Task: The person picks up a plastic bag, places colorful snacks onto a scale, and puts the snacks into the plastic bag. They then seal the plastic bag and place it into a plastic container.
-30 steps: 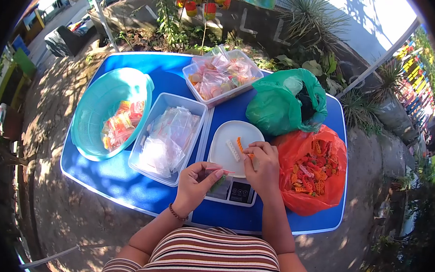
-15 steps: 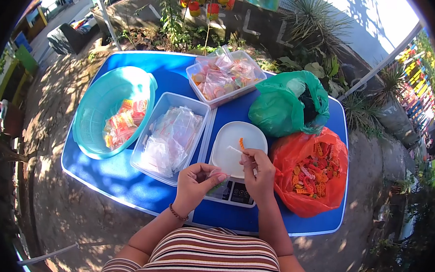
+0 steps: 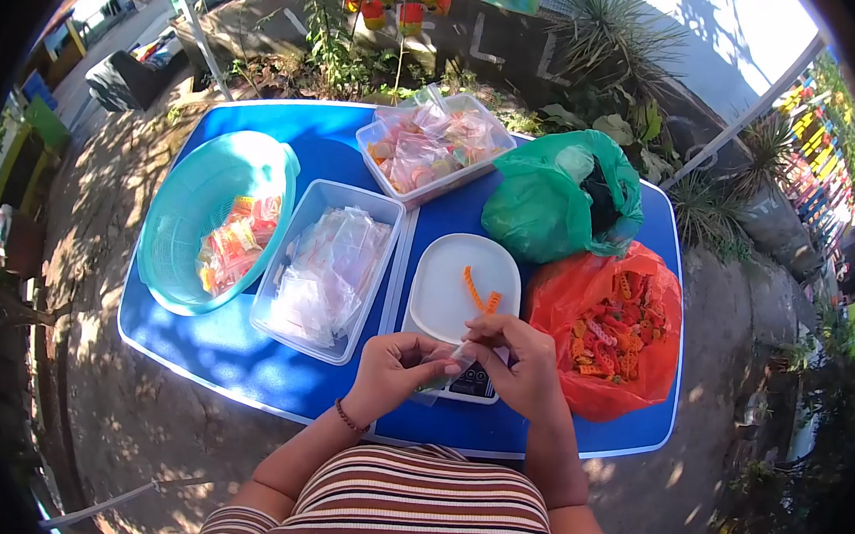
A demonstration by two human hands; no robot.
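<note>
My left hand [image 3: 394, 371] pinches a small clear plastic bag [image 3: 426, 397] in front of the scale. At the bag's mouth, my right hand [image 3: 521, 363] is closed, fingertips together, on a small white strip [image 3: 458, 350]; the fingers hide most of it. Just beyond both hands is a kitchen scale with a white plate [image 3: 433, 287]. Orange crinkled strips [image 3: 470, 281] lie on that plate. To the right, an open red plastic bag [image 3: 562, 305] holds many red and orange crinkled pieces [image 3: 624, 333].
Left of the scale stands a clear tub [image 3: 266, 308] of flat plastic bags, beside a turquoise basket [image 3: 160, 241] with filled packets. A second tub [image 3: 442, 192] of packets and a green plastic bag [image 3: 529, 210] sit at the back of the blue table [image 3: 215, 372].
My right hand has brought the white strip down and toward me, to the bag in my left hand. More orange strip now shows on the scale's plate. The view has shifted slightly.
</note>
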